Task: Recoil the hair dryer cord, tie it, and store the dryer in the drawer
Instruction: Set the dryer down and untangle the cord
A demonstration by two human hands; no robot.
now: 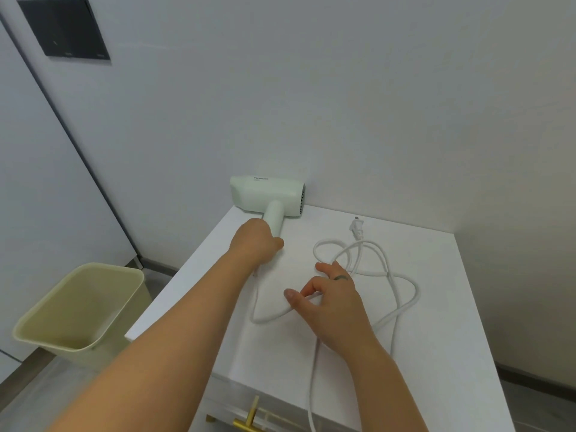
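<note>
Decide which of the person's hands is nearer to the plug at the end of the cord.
Right. The right hand pinches the cord among its loose loops, a short way below the plug. The left hand grips the hair dryer handle, farther off to the plug's left.

White cabinet top (436, 307); pale green hair dryer (268, 194) lies at back edge by wall; loose white cord (389, 275) and plug (357, 227) lie on it.
</note>
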